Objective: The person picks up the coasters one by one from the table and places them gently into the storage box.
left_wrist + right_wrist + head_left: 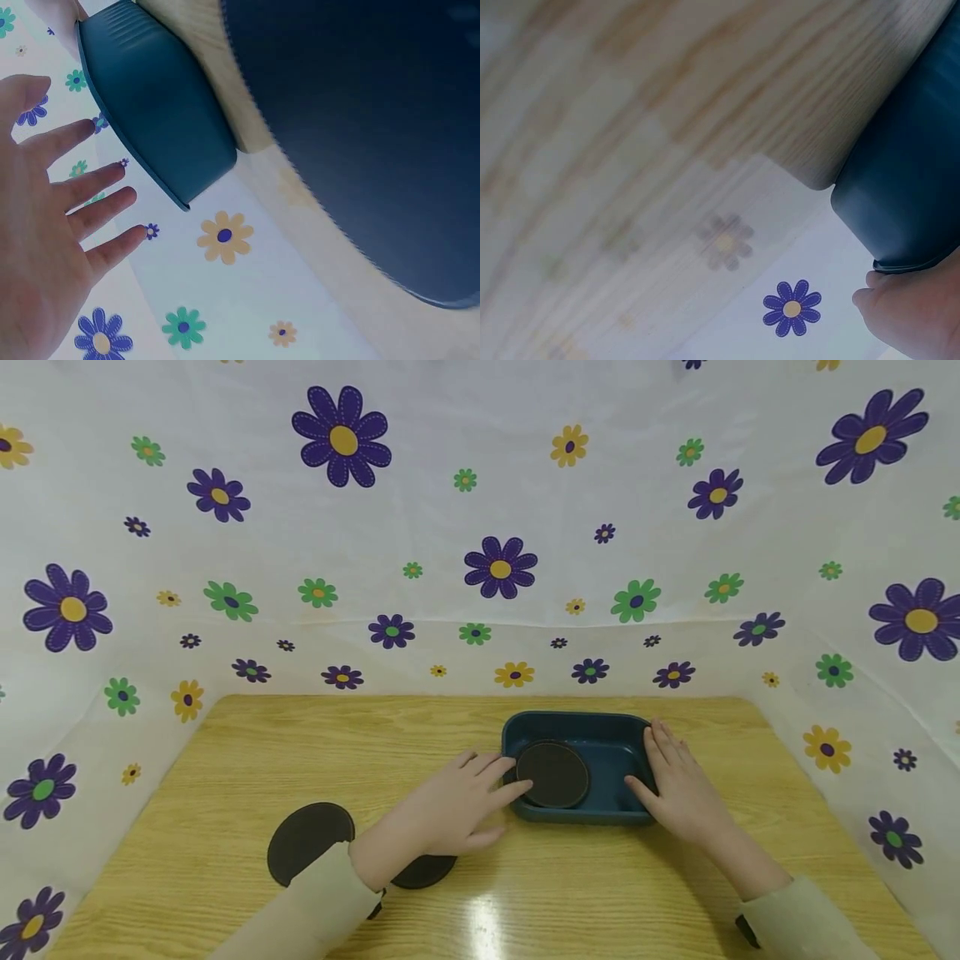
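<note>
L grip (461, 806) spread, fingertip over dk disc (558, 775) in blue tray (577, 817), contact unclear. R grip (682, 793) approx. straight, thumb apart, touching tray end. Other discs (309, 839) nr L wrist.

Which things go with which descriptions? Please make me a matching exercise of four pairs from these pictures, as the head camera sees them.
Things:
1. dish
2. left hand
3. cloth
4. right hand

Descriptions:
A. white, printed with purple, green and yellow flowers
B. at the right end of the blue-green container
C. blue-green, with one dark disc inside
D. at the left end of the blue-green container

Right pairs: 1-C, 2-D, 3-A, 4-B.
</note>
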### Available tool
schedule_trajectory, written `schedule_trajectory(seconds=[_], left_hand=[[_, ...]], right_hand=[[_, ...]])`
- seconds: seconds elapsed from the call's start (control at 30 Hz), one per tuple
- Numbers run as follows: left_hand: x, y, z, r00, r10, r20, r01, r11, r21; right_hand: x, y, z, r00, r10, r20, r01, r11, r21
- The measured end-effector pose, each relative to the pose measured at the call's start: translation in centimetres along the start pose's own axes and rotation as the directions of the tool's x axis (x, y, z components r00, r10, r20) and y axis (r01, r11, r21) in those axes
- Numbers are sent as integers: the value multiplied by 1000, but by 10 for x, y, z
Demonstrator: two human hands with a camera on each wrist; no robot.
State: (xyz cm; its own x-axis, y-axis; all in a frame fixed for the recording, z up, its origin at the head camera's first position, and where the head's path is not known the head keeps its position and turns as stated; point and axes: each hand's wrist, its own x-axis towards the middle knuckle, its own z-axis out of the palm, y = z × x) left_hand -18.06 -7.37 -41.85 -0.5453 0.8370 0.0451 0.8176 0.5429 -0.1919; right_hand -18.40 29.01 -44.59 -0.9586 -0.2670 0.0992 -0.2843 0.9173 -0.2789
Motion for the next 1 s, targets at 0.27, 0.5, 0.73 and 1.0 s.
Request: schedule_trajectory(seconds=[0.27, 0.5, 0.73, 1.0], left_hand=[[-34, -3, 12, 998, -47, -35, 45, 998, -52], [-57, -5, 27, 998, -53, -27, 51, 998, -48], [-72, -7, 34, 999, -41, 20, 42, 998, -56], [-80, -9, 38, 989, -23, 146, 29, 999, -38]], right_hand=[[-1, 2, 2, 1000, -2, 7, 2, 1000, 2], [-1, 3, 4, 1000, -3, 6, 3, 1000, 6], [-1, 3, 5, 1000, -3, 1, 3, 1000, 6], [1, 3, 3, 1000, 3, 13, -3, 1000, 4]])
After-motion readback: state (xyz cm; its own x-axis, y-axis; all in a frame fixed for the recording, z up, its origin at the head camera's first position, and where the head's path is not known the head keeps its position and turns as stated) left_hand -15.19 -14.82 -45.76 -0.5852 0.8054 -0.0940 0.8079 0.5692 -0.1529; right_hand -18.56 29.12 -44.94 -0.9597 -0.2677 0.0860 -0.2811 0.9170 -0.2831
